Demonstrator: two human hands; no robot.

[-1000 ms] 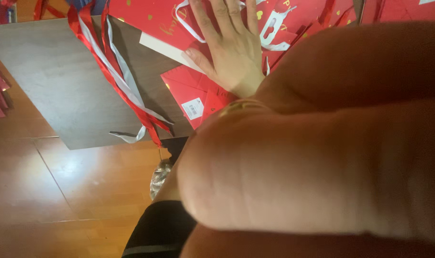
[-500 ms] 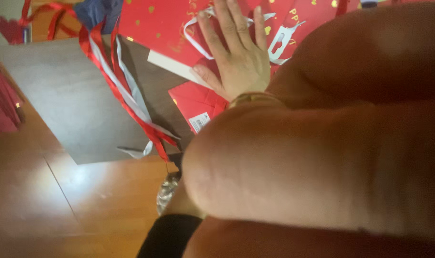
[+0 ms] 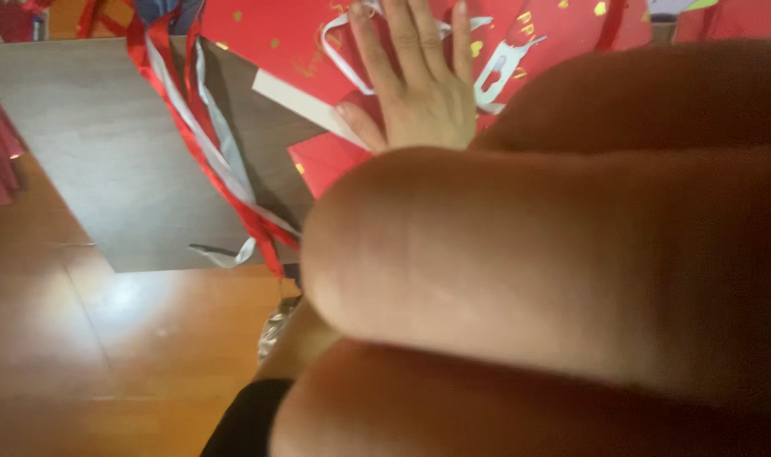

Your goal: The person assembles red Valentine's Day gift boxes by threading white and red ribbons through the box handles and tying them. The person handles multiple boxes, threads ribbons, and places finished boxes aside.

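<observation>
My right hand lies flat, palm down and fingers spread, on red paper gift bags with gold specks and white ribbon handles. It holds nothing. Large blurred fingers, apparently my left hand, sit right in front of the camera. They hide the right and lower part of the view, and their grip cannot be made out. A smaller red bag lies just below the flat hand's thumb.
The bags rest on a grey-brown tabletop, whose corner is at the lower left. Red and white ribbons trail across it and over its edge. Below are an orange wooden floor, a crinkled silvery object and dark clothing.
The view has shifted, so the table and bags sit slightly differently in frame. The flat hand stays spread on the red bags. The blurred fingers still cover the lens.
</observation>
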